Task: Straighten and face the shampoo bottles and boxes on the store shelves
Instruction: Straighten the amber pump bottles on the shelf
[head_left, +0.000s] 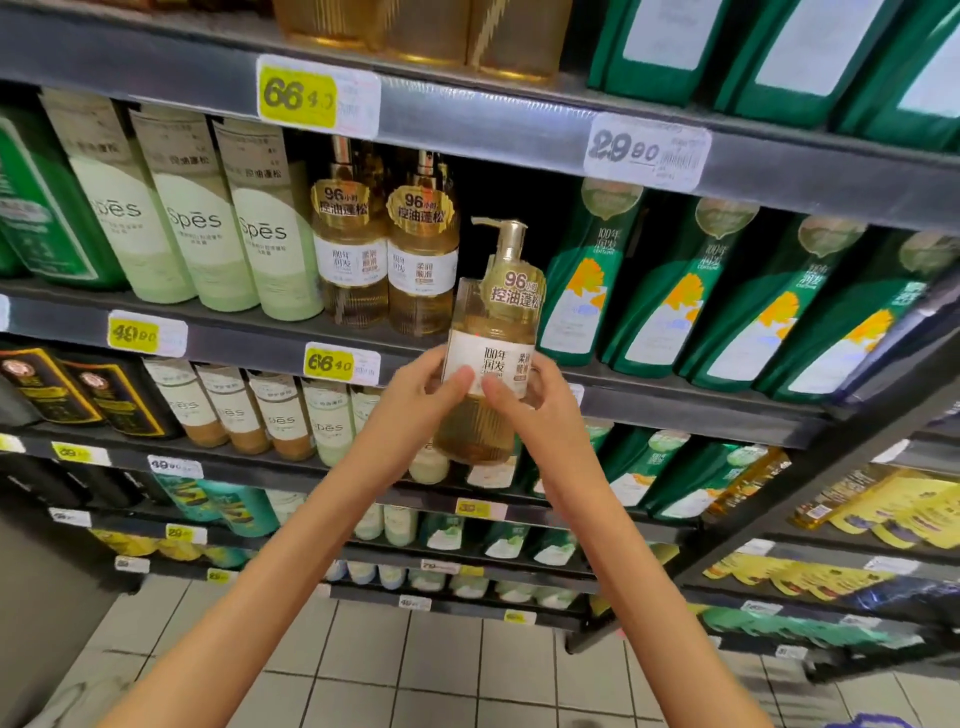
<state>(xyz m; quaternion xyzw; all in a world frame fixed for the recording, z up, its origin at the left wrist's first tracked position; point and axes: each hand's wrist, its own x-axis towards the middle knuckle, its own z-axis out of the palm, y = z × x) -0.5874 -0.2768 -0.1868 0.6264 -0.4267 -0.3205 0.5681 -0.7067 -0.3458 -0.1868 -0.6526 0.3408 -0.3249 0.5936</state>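
A golden pump shampoo bottle (493, 332) with a white label and a gold sticker is held up in front of the shelf, its label facing me and its pump pointing left. My left hand (423, 387) grips its left side with the thumb on the label. My right hand (530, 389) grips its right side, thumb also on the label. Two matching golden bottles (387, 254) stand upright on the shelf (249, 338) just left of a dark empty gap (498, 197).
Pale green Spes tubes (208, 218) stand left of the golden bottles. Green bottles (691, 291) lean in a row to the right of the gap. Price tags (340, 364) line the shelf edges. More bottles fill the lower shelves above a tiled floor (415, 665).
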